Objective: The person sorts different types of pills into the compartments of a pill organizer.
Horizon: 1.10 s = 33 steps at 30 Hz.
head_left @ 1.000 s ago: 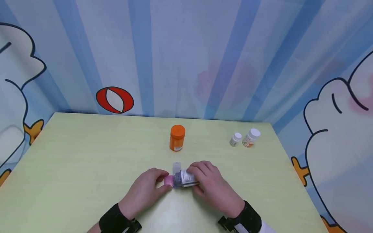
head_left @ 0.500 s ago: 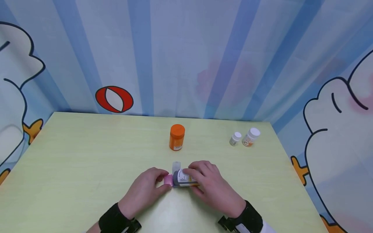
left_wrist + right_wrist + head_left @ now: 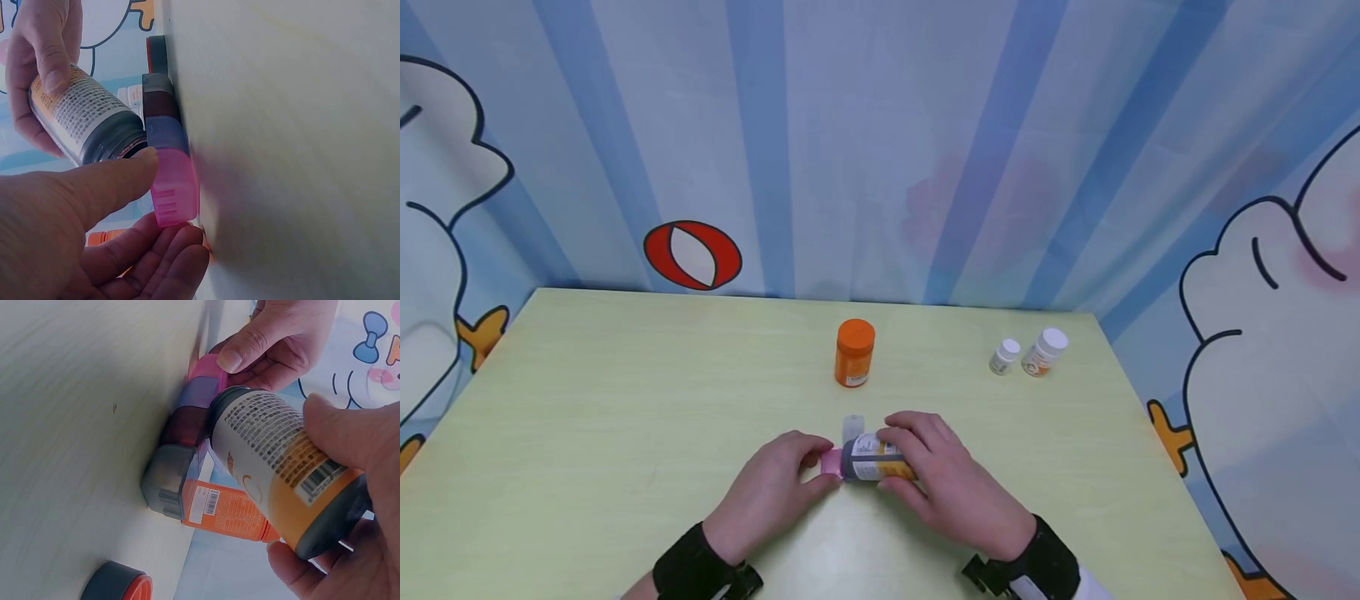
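Observation:
A pill organizer [image 3: 167, 478] with a row of colored compartments, pink, blue, dark red and grey, lies on the table. My left hand [image 3: 778, 483] pinches its pink end [image 3: 174, 187] between thumb and fingers. One clear flap [image 3: 853, 427] stands up on its far side. In my right hand [image 3: 951, 483] is a dark pill bottle [image 3: 871, 458] with a white and orange label. The bottle is uncapped and tipped, its mouth against the organizer near the blue and dark red compartments. Whether anything is coming out of it is hidden.
An orange bottle [image 3: 854, 354] stands beyond the organizer. Two white-capped bottles, a small one [image 3: 1004, 357] and a larger one [image 3: 1045, 352], stand at the back right. A dark cap [image 3: 115, 581] with a red inside lies on the table [image 3: 647, 400].
My right hand has turned the bottle about its length, so more of its white and orange label shows. The bottle now covers more of the organizer. My left hand has stayed in place.

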Motion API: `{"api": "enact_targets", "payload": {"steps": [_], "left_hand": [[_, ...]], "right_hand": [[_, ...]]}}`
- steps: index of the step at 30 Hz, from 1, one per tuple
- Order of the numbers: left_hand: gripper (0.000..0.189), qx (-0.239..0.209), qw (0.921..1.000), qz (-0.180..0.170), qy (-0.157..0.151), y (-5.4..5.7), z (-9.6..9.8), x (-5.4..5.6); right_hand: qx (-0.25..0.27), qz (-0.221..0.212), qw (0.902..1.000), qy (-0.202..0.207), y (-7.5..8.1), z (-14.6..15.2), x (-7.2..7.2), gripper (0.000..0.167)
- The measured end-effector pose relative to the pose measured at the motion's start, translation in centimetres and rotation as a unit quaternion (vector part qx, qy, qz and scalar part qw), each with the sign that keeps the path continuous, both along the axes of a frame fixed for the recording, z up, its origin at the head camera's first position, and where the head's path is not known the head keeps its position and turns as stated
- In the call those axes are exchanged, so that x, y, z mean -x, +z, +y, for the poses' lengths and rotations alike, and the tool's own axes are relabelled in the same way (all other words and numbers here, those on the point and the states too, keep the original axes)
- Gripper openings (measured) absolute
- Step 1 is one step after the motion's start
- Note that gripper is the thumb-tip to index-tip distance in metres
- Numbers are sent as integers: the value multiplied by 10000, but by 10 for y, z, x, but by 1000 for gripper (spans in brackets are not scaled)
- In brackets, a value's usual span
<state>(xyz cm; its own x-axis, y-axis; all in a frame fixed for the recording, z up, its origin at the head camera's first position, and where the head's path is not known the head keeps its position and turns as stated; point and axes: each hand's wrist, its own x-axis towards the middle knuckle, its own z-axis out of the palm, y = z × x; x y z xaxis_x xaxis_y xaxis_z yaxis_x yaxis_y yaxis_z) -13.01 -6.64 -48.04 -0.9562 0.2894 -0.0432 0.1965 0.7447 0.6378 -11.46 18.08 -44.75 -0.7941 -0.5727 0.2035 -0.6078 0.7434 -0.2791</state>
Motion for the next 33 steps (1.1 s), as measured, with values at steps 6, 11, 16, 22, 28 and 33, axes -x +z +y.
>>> {"api": "enact_targets", "payload": {"steps": [6,11,16,22,28,33], "left_hand": [[42,-60,10000,2,39,0,1,0],[42,-48,10000,27,38,-1,2,0],[43,-30,10000,-37,35,-1,1,1],[43,-51,10000,-54,42,-2,1,0],[42,-12,10000,4,3,-2,0,0],[42,3,10000,26,7,-2,0,0]], "right_hand": [[326,-330,9988,-152,2,-1,-1,53],[379,-354,9983,-250,3,-2,-1,50],[273,-325,9988,-235,5,0,-1,48],[96,-346,9990,-259,7,4,0,50],[164,-308,9991,-229,7,4,0,52],[291,-62,9994,167,5,3,1,49]]}}
